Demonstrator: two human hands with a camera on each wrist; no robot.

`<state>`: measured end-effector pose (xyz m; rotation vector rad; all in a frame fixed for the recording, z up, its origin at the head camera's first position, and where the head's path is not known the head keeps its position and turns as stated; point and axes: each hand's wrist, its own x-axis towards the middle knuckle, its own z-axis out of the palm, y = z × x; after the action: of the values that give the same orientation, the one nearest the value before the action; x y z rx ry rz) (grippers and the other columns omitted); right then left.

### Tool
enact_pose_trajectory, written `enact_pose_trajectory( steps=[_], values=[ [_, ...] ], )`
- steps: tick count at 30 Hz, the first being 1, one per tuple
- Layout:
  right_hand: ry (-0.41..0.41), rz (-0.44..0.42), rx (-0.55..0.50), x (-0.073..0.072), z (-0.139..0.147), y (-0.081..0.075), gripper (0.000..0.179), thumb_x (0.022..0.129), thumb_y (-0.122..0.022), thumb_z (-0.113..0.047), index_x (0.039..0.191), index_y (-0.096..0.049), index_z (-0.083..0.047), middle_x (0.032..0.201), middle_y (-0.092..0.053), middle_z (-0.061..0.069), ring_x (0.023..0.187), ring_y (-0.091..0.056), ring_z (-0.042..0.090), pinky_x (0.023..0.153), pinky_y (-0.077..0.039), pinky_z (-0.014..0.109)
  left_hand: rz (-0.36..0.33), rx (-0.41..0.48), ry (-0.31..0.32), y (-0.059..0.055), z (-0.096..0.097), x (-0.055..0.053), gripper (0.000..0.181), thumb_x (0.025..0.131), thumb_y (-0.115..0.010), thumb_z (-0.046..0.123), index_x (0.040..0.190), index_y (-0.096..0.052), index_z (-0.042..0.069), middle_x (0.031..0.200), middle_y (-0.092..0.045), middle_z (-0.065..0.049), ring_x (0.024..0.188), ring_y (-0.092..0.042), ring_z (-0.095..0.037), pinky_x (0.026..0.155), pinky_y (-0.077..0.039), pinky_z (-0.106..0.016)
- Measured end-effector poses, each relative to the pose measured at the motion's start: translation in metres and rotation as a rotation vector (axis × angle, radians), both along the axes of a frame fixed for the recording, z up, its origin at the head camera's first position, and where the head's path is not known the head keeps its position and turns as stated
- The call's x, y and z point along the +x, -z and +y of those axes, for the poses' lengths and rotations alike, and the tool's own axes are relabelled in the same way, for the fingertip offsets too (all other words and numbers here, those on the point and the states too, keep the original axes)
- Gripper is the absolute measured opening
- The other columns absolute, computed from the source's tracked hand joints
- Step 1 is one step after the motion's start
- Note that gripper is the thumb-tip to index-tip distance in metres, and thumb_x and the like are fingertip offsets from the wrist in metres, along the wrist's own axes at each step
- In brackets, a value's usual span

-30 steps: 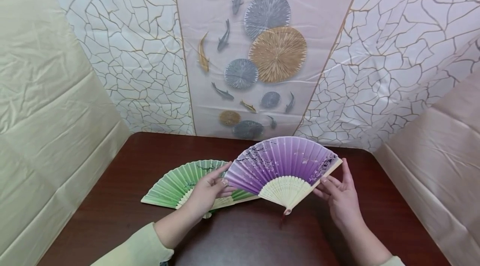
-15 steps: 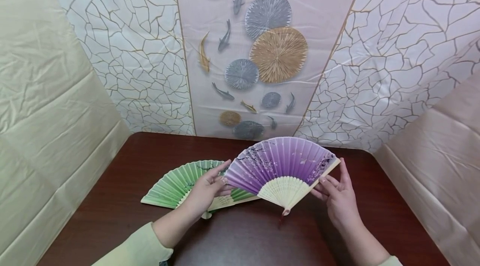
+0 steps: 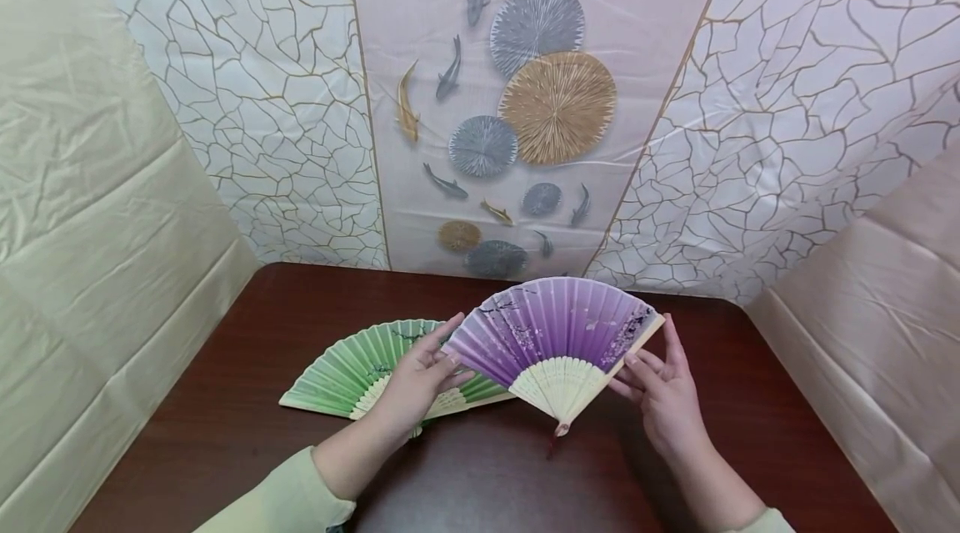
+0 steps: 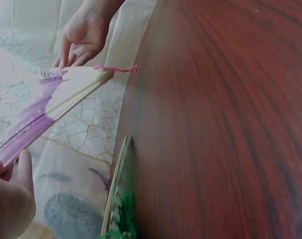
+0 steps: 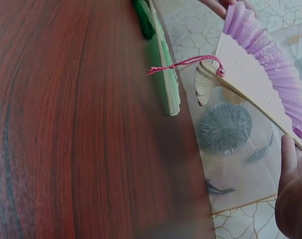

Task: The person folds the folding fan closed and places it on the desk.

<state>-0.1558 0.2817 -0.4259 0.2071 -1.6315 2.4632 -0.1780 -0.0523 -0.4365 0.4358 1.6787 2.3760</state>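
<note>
A purple folding fan (image 3: 564, 333) with dark branches and pale blossoms is spread wide above the table. Its cream ribs meet at a pivot with a red cord (image 5: 183, 63) hanging from it. My left hand (image 3: 418, 374) pinches the fan's left edge between thumb and fingers. At the opposite edge, my right hand (image 3: 663, 387) grips the cream outer rib, thumb in front and fingers behind. Behind my left hand, a spread green folding fan (image 3: 348, 370) lies on the table, partly hidden by that hand and forearm. Its green tassel (image 4: 126, 216) shows in the left wrist view.
The dark red-brown wooden table (image 3: 510, 483) has rounded far corners. A patterned cloth (image 3: 300, 99) with fish and round motifs hangs right behind it. Plain beige cloth (image 3: 97, 266) borders the left side, and similar cloth (image 3: 870, 316) the right.
The purple fan has shifted slightly left and a little lower, its right edge drawn inward with my right hand. My left hand keeps its hold, and the green fan stays put.
</note>
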Motion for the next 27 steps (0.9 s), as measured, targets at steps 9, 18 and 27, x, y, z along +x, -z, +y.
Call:
enact_pose_trajectory(
  steps=[9,18,27],
  values=[
    [-0.003,-0.009,-0.003,0.000,-0.007,0.002,0.088,0.099,-0.046,0.011,0.160,0.005,-0.028,0.097,-0.073,0.005,0.088,-0.073,0.023,0.075,-0.060,0.041,-0.011,0.014,-0.083,-0.002,0.007,0.000,0.058,0.099,-0.050,-0.006,0.153,-0.038,0.010,0.090,-0.054,-0.011,0.095,-0.067,-0.022,0.093,-0.054,-0.038],
    [-0.022,-0.012,0.038,0.001,-0.014,0.005,0.088,0.099,-0.047,0.011,0.160,0.005,-0.027,0.096,-0.073,0.004,0.086,-0.073,0.021,0.075,-0.060,0.041,-0.016,0.046,-0.091,-0.002,0.009,0.000,0.057,0.099,-0.050,-0.006,0.151,-0.042,0.013,0.110,-0.062,-0.020,0.107,-0.067,-0.027,0.092,-0.055,-0.042],
    [-0.034,-0.040,0.082,0.001,-0.021,0.006,0.089,0.098,-0.049,0.010,0.160,0.001,-0.029,0.098,-0.073,0.002,0.085,-0.073,0.019,0.076,-0.060,0.041,-0.008,0.063,-0.111,-0.002,0.011,-0.001,0.055,0.096,-0.057,-0.003,0.149,-0.044,0.008,0.129,-0.060,-0.026,0.106,-0.068,-0.027,0.093,-0.053,-0.048]
  ],
)
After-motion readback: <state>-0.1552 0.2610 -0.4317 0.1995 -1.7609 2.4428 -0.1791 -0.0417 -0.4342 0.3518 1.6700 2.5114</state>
